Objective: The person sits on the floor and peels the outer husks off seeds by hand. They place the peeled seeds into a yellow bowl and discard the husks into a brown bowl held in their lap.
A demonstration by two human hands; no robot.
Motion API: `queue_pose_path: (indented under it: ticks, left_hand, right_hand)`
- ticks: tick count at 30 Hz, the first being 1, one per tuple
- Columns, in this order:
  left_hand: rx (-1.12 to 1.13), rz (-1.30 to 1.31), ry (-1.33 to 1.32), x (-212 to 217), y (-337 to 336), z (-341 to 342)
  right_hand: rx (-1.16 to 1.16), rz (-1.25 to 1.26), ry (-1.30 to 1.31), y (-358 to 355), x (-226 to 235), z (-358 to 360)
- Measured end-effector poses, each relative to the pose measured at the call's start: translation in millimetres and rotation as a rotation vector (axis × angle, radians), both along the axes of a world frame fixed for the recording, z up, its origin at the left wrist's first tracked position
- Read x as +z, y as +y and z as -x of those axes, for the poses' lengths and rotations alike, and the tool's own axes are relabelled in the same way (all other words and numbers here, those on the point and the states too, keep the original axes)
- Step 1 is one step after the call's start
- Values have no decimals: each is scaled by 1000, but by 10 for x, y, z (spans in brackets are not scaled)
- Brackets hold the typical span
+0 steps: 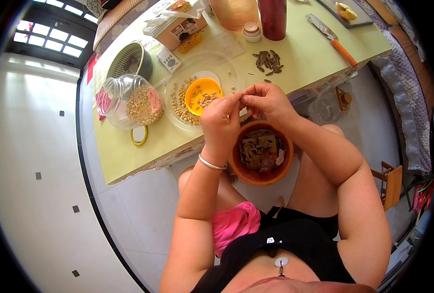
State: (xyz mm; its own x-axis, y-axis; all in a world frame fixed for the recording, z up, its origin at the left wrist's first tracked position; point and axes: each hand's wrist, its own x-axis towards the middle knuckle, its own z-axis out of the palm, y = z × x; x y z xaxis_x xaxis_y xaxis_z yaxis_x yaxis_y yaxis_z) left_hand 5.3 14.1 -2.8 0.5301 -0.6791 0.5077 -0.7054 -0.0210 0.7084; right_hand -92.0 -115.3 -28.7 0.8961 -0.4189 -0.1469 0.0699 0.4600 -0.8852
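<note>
Both hands (241, 110) pinching small dark seed (240, 99)

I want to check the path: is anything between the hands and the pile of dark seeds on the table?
Nothing visible. Both hands meet above the table edge, and bare tabletop lies between them and the seed pile. The yellow bowl sits off to their left.

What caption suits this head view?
Both hands, left hand and right hand, pinch something tiny over an orange bin beside seeds.
</note>
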Motion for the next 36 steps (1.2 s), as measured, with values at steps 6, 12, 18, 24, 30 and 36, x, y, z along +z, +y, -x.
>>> queue_pose_path:
  ticks: [6,12,18,24,30,36]
  left_hand:
    - [137,-27,-252,3,-7,43]
    - [90,-111,-312,22,-3,44]
    - [93,-62,-401,-48,-23,65]
    - [107,-100,-475,-85,-3,66]
    - [125,-51,-436,-88,-8,98]
    - [-2,-43,224,-21,46,31]
  right_hand:
    - [-86,172,35,51,-3,-22]
    - [-90,90,50,53,-33,-4]
    - [-118,253,117,100,39,-16]
    - [-129,476,74,66,-2,-51]
    - [-123,336,30,65,-66,-92]
    - [51,-116,67,-64,74,-9]
